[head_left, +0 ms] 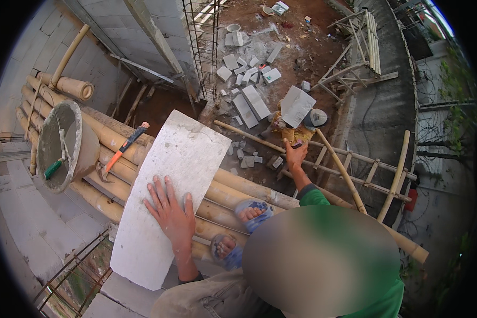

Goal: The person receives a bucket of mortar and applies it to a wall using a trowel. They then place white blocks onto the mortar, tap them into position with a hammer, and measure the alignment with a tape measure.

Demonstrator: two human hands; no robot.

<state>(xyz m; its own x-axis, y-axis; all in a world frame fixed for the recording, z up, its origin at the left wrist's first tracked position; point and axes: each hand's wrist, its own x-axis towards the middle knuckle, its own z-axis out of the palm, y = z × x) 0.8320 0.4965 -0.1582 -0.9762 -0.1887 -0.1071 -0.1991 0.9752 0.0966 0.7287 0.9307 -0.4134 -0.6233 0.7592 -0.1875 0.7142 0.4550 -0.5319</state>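
My left hand [172, 214] lies flat with its fingers spread on a long pale lightweight block [167, 183]. The block rests slantwise across a platform of bamboo poles [222, 193]. My right hand [296, 153] reaches out past the platform's edge, its fingers curled round a small dark thing that I cannot make out. Just beyond it, lower down, is a person in a grey cap [317, 117] and yellow clothing, with a pale block [297, 106] beside the cap. Whether that person holds it is hidden. A claw hammer [123, 150] with an orange and black handle lies left of my block.
A mortar bucket [69, 146] with a green-handled trowel [55, 165] stands at the platform's left. My sandalled feet [238, 228] are on the poles. Below lie several loose blocks [252, 106]. A bamboo ladder [355, 167] is at right, a rebar column [201, 47] at the back.
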